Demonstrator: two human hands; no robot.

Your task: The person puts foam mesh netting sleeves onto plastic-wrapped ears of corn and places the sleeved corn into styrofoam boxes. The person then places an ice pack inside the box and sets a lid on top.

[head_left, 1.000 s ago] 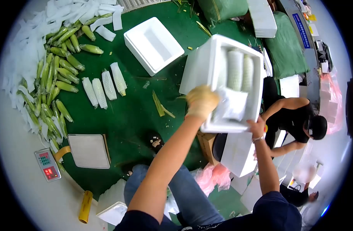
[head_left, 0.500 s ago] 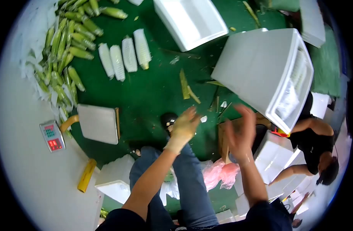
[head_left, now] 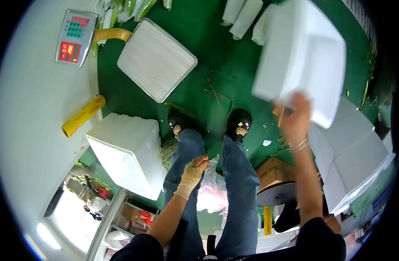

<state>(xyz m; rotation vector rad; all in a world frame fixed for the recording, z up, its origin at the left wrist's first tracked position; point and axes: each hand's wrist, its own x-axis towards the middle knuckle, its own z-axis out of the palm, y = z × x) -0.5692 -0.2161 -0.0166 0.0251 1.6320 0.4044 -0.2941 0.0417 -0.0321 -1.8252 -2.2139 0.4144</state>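
Observation:
My right hand point(head_left: 296, 119), smeared by motion, grips the near end of an open white foam box point(head_left: 288, 65). The box is tilted and appears lifted, with its hollow side facing right. A small tan strip shows beside the fingers; I cannot make out what it is. Over my left thigh, my left hand point(head_left: 193, 173) wears a pale glove with the fingertips bare. Its fingers are curled together, with nothing visible in them. Several wrapped white corn-shaped packs point(head_left: 246, 19) lie on the green floor, partly hidden behind the box.
A scale platform point(head_left: 158, 58) stands ahead on the left, its display point(head_left: 77, 38) lit red. Nearby are a yellow roll point(head_left: 83, 116) and a white foam box point(head_left: 125, 148). On the right are another large foam box point(head_left: 349, 152), a cardboard box point(head_left: 275, 173) and a round black seat point(head_left: 276, 194).
My right hand has taken hold of the open foam box, which now stands closer on the right. My left hand has drawn back and its fingers have curled. The view has turned and shifted.

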